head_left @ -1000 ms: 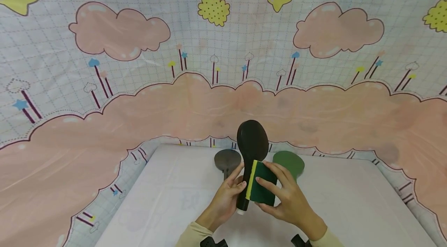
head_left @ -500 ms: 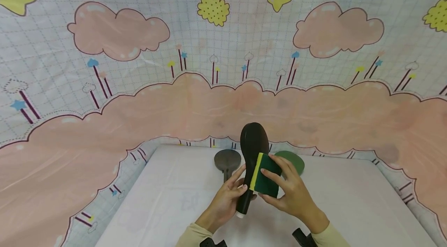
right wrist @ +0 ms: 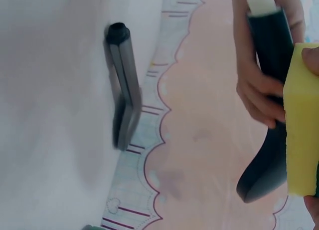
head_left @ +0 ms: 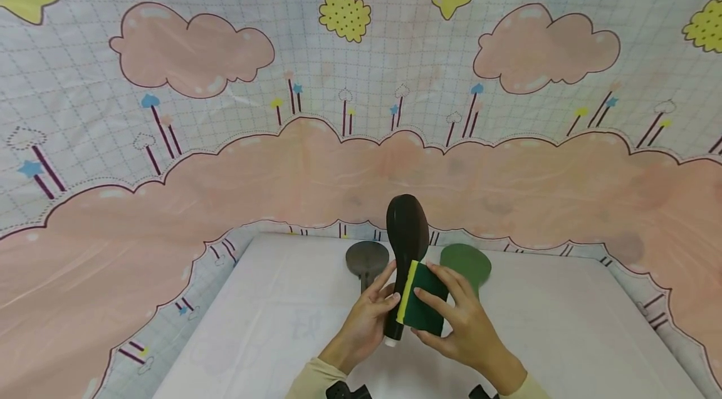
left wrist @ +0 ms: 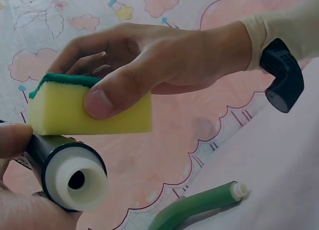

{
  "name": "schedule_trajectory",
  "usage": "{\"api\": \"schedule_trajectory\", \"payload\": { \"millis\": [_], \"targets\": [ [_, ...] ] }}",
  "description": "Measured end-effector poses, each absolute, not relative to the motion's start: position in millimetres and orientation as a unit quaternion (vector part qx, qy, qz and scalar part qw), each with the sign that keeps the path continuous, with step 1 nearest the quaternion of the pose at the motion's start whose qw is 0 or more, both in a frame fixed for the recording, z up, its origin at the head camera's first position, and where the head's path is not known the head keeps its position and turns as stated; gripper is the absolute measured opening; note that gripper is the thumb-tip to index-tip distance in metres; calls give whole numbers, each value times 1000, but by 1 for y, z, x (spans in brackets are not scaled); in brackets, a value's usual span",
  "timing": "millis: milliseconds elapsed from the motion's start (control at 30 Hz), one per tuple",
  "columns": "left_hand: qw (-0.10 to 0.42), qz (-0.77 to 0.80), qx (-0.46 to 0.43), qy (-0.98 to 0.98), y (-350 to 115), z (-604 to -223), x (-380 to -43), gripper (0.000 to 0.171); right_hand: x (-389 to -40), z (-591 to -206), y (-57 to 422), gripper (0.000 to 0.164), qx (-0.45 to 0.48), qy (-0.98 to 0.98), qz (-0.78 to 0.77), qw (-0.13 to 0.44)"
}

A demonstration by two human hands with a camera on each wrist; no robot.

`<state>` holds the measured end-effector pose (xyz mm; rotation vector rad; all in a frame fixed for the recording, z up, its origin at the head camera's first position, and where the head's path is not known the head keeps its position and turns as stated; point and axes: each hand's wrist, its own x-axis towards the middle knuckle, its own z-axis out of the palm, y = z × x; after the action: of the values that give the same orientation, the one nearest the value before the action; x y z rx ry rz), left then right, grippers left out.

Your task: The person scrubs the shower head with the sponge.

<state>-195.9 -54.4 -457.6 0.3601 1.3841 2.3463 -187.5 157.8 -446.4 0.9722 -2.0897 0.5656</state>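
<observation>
A black shower head [head_left: 407,223] is held up over the table, its round head at the top and a white connector [left wrist: 82,185] at the handle's lower end. My left hand [head_left: 363,321] grips the handle. On the other side, my right hand [head_left: 470,327] holds a sponge [head_left: 427,302] with fingers spread over its dark green scouring side. In the left wrist view the yellow foam [left wrist: 94,113] lies against the handle, with the right thumb pressing its long side. The right wrist view shows the left fingers [right wrist: 256,90] wrapped around the handle.
Behind the hands, a grey shower head [head_left: 367,258] lies on the white table [head_left: 259,317] to the left. A green shower head [head_left: 467,263] lies to the right, partly covered by the right hand. A cloud-patterned cloth [head_left: 338,180] hangs behind the table.
The sponge slid up along the black handle half a second ago and is now back lower down. The shower head tilted slightly right, then returned more upright. The left hand kept its grip.
</observation>
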Motion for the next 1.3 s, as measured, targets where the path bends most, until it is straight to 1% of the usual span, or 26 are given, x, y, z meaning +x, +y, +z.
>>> {"api": "schedule_trajectory", "payload": {
  "millis": [267,400,567,733,867,1100,1300],
  "targets": [
    [175,836,123,505,-52,-456,-199,58,-180,-454,148,50,417,-786,233,393],
    [173,840,119,501,-51,-454,-198,57,-177,-457,146,50,428,-777,242,393],
    [173,837,129,503,-52,-455,-196,57,-176,-458,147,51,427,-779,244,389],
    [169,837,136,503,-53,-455,-197,61,-176,-457,149,52,434,-776,245,387],
    [176,835,147,500,-54,-454,-198,62,-176,-455,150,53,435,-775,244,387],
    [195,836,166,486,-51,-453,-198,54,-180,-447,155,53,427,-777,247,392],
    [206,838,153,482,-52,-452,-195,55,-189,-442,158,53,428,-770,251,402]
  ]
}}
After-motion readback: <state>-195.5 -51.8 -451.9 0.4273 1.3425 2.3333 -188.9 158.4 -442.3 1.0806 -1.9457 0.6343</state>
